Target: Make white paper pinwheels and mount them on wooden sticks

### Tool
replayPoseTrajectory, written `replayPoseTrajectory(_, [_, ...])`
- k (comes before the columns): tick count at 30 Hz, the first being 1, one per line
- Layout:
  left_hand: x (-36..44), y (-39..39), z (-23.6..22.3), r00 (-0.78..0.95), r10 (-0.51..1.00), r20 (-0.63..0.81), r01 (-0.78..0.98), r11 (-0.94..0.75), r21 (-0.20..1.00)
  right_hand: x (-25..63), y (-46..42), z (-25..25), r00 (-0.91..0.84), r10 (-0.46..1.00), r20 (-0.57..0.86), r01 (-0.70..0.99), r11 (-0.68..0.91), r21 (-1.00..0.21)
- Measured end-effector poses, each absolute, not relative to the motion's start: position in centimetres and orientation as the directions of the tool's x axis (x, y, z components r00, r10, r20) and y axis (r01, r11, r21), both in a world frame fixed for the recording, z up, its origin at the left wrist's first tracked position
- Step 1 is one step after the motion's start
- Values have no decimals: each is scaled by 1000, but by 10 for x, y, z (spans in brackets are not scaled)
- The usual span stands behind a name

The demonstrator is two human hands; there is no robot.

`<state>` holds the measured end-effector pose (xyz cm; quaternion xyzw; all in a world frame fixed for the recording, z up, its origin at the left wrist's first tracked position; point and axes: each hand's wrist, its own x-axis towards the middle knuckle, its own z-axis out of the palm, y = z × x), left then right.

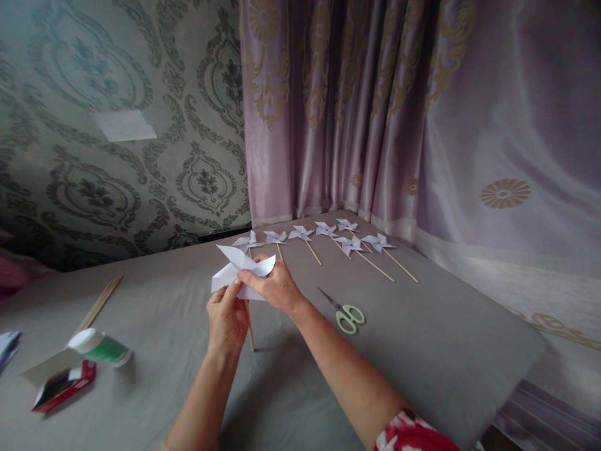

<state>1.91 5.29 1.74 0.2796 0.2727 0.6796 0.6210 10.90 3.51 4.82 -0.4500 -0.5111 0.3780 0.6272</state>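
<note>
A white paper pinwheel [241, 262] on a wooden stick [251, 332] is held up between both hands above the table. My left hand [228, 316] is closed at its lower edge, thumb and fingers pinching near the centre. My right hand [275, 285] grips the right side of the pinwheel, its thumb pressed at the middle. The fingers behind the paper are hidden. Green-handled scissors [347, 313] lie on the table to the right of my hands, blades slightly apart.
Several finished-looking pinwheels [300, 233] lie along the table's far edge, sticks toward me. On the left are a bundle of wooden sticks [101, 302], a white-and-green glue bottle [101, 347] lying tilted, and an open red box [66, 387]. A curtain [323, 125] hangs behind the grey-covered table [422, 351].
</note>
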Motion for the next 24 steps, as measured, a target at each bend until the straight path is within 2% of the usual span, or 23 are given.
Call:
replayPoseTrajectory(18, [23, 48, 9, -85, 996, 21, -701, -75, 710, 116, 31, 46, 138, 913, 385, 158, 363, -918])
replayPoseTrajectory(24, [24, 49, 5, -79, 997, 21, -716, -72, 695, 115, 33, 41, 147, 912, 382, 165, 358, -919])
